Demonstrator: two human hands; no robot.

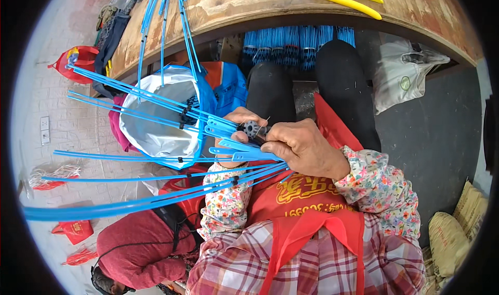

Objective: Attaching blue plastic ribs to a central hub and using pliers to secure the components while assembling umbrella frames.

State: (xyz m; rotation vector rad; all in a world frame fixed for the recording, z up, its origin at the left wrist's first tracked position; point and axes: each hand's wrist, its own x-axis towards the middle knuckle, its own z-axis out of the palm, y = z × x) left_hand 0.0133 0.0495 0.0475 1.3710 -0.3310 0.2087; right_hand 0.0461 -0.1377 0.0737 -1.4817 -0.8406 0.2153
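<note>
Small black hub (pixel 253 128), toothed and round, sits at centre of view above the lap, pinched between both hands. Blue ribs (pixel 156 108) fan out from it to the left, long and thin, some joined midway by small black joints (pixel 187 113); their flat blue ends crowd at the hub.

Left hand (pixel 240 134): closed on the hub from the far side, thumb across the rib ends. Mostly hidden by ribs and the other hand, so finger placement is uncertain.

Right hand (pixel 304 147): closed, fingers curled on the hub's right side; a thin wire (pixel 265 121) appears to stick up from the fingertips, though it is too fine to be sure.

Both wrists wear floral sleeve covers (pixel 382 188). Red apron (pixel 306 201) over a plaid shirt, near edge.

Left of the hands: an open blue-rimmed sack with a silvery lining (pixel 156 113) behind the ribs. Further blue ribs hang off the wooden table (pixel 249 4) at far side. Yellow-handled pliers (pixel 345 0) lie on the tabletop, far right. Under the table, bundles of blue rods (pixel 296 45) stand on end beyond the knees. White plastic bag (pixel 403 71) on the dark floor, right.

Near left: another person in a red top (pixel 138 248), bent low.
</note>
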